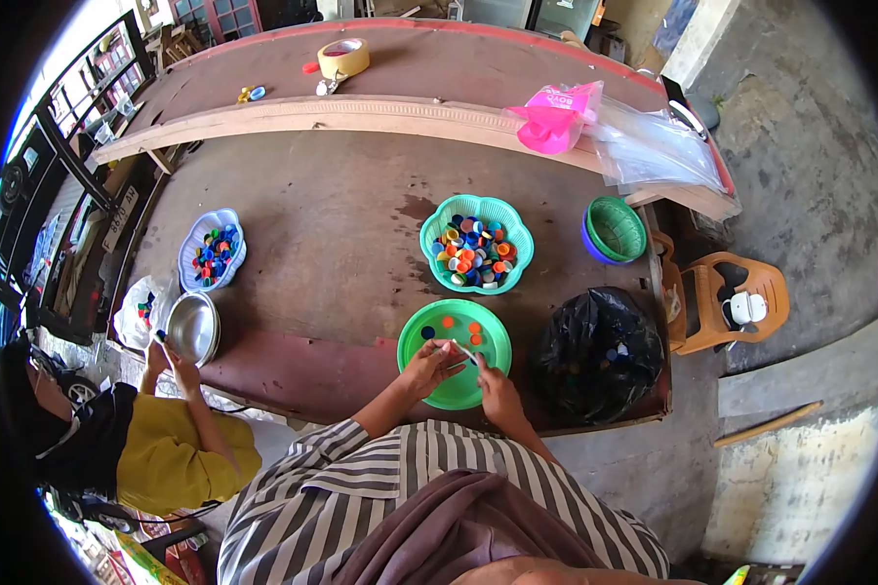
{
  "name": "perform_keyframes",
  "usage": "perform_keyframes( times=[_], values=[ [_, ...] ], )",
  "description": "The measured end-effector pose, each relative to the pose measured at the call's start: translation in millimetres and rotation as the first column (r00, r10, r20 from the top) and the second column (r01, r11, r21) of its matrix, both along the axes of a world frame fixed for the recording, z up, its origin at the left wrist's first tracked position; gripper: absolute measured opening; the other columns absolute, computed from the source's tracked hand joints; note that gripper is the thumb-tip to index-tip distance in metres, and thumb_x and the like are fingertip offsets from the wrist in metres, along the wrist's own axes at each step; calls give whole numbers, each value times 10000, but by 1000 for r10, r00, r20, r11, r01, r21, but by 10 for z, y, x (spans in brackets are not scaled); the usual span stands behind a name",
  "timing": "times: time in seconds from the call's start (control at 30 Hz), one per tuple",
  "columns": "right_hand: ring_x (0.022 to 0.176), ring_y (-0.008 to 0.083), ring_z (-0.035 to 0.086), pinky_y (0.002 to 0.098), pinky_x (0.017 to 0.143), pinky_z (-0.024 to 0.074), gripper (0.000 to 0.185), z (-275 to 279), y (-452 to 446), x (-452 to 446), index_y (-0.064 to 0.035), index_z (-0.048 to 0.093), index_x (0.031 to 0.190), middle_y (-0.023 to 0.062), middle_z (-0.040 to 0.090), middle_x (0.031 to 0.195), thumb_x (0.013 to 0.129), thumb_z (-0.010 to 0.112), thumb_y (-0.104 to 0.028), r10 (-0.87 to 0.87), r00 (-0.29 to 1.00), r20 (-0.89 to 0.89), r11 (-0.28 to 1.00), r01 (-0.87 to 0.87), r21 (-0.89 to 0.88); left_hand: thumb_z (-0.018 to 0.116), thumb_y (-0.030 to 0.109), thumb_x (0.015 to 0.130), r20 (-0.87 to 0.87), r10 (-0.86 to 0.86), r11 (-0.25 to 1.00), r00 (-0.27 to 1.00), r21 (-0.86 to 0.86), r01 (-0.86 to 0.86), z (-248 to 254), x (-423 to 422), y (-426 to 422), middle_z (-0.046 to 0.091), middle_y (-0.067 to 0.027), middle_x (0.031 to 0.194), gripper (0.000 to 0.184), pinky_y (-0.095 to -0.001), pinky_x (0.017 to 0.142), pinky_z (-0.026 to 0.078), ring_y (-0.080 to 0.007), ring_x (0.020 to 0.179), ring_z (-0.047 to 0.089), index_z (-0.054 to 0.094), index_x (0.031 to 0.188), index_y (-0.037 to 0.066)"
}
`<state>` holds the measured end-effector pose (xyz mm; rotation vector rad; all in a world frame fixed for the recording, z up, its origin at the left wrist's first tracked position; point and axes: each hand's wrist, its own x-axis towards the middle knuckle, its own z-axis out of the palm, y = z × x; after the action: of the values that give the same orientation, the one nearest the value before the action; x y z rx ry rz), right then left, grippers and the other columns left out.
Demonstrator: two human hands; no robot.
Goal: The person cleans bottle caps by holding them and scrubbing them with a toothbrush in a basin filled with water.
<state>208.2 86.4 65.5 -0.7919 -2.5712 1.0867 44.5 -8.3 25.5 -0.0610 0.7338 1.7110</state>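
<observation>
Both my hands are over a round green basin (412,336), which has several orange caps and a dark blue cap in it. My left hand (429,369) is closed in a pinch over the basin's left side. What sits between its fingertips is too small to make out. My right hand (498,392) is wrapped round a small knife-like tool (471,355), its thin pale end pointing at my left fingers. Beyond the basin stands a scalloped green bowl (435,222) heaped with bottle caps (473,249) in orange, white, blue and other colours.
A black plastic bag (580,356) stands right of the basin, below nested bowls (616,230). To the left, another person (180,444) works beside a steel bowl (193,329) and a lilac bowl (197,280) of caps. Tape (344,58) and plastic bags (644,146) lie at the back.
</observation>
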Motion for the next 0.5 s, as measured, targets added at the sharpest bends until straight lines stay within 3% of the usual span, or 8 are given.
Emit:
perform_keyframes(
  times=[0.03, 0.1, 0.17, 0.2, 0.27, 0.33, 0.4, 0.5],
  values=[
    [807, 368, 581, 424, 694, 456, 494, 8, 41, 3, -133, 427, 1337, 192, 566, 881, 857, 505, -48, 8, 1000, 4, 1000, -8, 5, 551, 161, 914, -50, -13, 999, 999, 31, 15, -5, -6, 9, 570, -125, 1136, 136, -393, 916, 473, -254, 1064, 572, 494, 1021, 99],
    [797, 359, 583, 421, 679, 459, 466, 83, 141, -19, -167, 458, 1318, 180, 566, 874, 863, 515, -81, -163, 987, -15, 978, 163, 131, 559, 150, 910, -97, -14, 998, 995, 66, 20, 41, -14, 57, 561, -141, 1169, 152, -374, 920, 468, -258, 1070, 569, 509, 1042, 94],
    [796, 356, 583, 420, 674, 460, 454, 195, 126, -12, -182, 469, 1309, 170, 567, 872, 866, 517, -94, -115, 993, -22, 985, 117, 125, 607, 36, 856, -355, 5, 996, 935, -83, -37, 126, 3, 55, 603, -108, 1057, 208, -313, 848, 499, -199, 952, 609, 508, 1040, 28],
    [795, 352, 582, 418, 669, 460, 442, 244, 103, -5, -196, 480, 1300, 161, 569, 870, 868, 519, -106, -76, 996, -35, 989, 80, 120, 607, 36, 856, -351, 10, 995, 936, -87, -43, 101, -3, 28, 603, -108, 1057, 208, -313, 848, 499, -199, 952, 609, 508, 1040, 28],
    [801, 344, 585, 418, 668, 466, 437, 262, 92, 3, -192, 483, 1295, 149, 569, 887, 867, 522, -112, 3, 999, 42, 992, -8, 122, 648, -11, 801, -658, -69, 994, 750, -107, -2, 54, -69, 31, 630, -90, 990, 259, -268, 807, 492, -150, 902, 612, 538, 1036, -10],
    [807, 337, 588, 419, 667, 472, 433, 226, 116, 32, -189, 486, 1290, 137, 569, 905, 866, 526, -118, 87, 989, 119, 987, -101, 121, 671, -14, 776, -662, -85, 989, 745, -149, -19, 2, -45, 45, 639, -81, 960, 280, -258, 788, 490, -135, 880, 612, 554, 1031, -16],
    [813, 333, 589, 414, 672, 476, 434, 177, 186, 14, -205, 483, 1292, 139, 567, 910, 867, 523, -125, -109, 991, 81, 977, 91, 192, 693, -17, 751, -667, -94, 981, 739, -189, -46, 12, -40, 59, 648, -72, 930, 300, -247, 770, 487, -119, 857, 612, 570, 1025, -23],
    [813, 346, 583, 417, 680, 467, 440, 200, 130, 10, -206, 493, 1289, 149, 572, 913, 859, 527, -119, 3, 996, 84, 991, -14, 133, 717, 55, 745, -729, -160, 964, 665, -260, -53, 24, -63, 29, 654, -71, 911, 314, -252, 744, 494, -121, 823, 621, 596, 1024, -25]
  ],
)
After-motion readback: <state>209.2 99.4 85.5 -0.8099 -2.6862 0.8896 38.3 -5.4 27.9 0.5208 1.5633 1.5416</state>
